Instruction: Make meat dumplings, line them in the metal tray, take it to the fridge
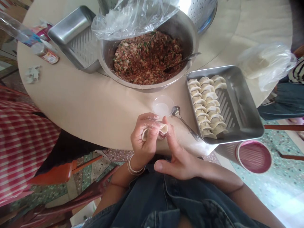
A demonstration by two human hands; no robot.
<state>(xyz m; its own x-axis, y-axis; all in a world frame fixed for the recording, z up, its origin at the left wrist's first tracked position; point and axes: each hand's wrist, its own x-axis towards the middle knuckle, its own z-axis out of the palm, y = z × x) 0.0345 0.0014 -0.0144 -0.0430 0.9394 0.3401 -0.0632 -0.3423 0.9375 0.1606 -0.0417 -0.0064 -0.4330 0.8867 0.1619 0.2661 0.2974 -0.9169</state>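
Observation:
My left hand (144, 136) is closed around a folded dumpling wrapper (163, 128), just in front of the table edge. My right hand (177, 155) presses an extended finger against the wrapper's right side, thumb spread out below. A small clear dish (162, 106) and a metal spoon (186, 124) lie on the table just beyond the hands. A large steel bowl (190, 34) of minced meat filling (147, 58) stands behind, a spoon (182, 60) resting in it. To the right, a metal tray (239, 104) holds two rows of finished dumplings (207, 106).
A round beige table (83, 101) carries an empty metal tray (76, 41) at left, a plastic bottle (26, 36), a plastic bag of wrappers (266, 63) at right, and a colander (201, 12). A red stool (254, 156) stands by the table. Another person's leg shows at far right (282, 104).

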